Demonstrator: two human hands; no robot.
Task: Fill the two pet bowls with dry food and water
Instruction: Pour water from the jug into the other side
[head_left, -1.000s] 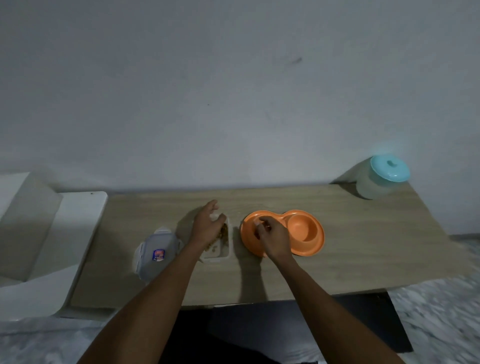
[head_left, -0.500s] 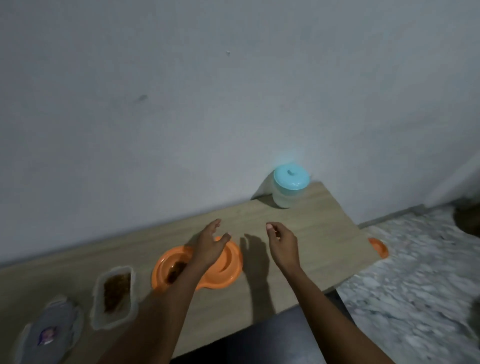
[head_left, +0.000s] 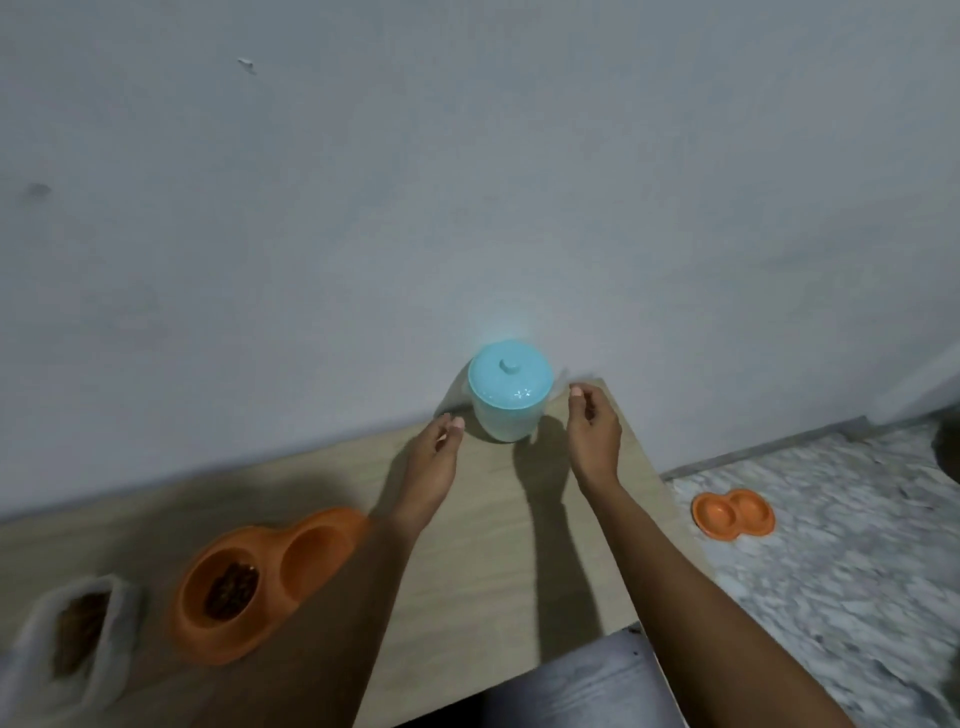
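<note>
Scanning left to right, we logged a blurred clear food container (head_left: 72, 639) holding brown kibble at the table's (head_left: 483, 561) left edge. Just beside it sat the orange double pet bowl (head_left: 265, 577): left well had kibble (head_left: 231, 590), right well looked dry and empty, so we judged food done, water pending. Our left hand (head_left: 434, 457) was open, fingers loosely extended, near the water jug's (head_left: 509, 400) left side, not touching. The jug stood upright against the wall (head_left: 467, 182) at the table's far right corner, turquoise lid (head_left: 509, 376) on. Our right hand (head_left: 592, 431) was open too, fingers curled, close to the jug's right side; contact we couldn't tell. A second orange double bowl (head_left: 733, 513) lay on the marble floor (head_left: 831, 571), well apart.

Risks we judged: lid still on, so tipping could pop it and slosh. Jug sat near the table edge; a clumsy two-hand grab could knock it off. Pouring could spill into the kibble well.
</note>
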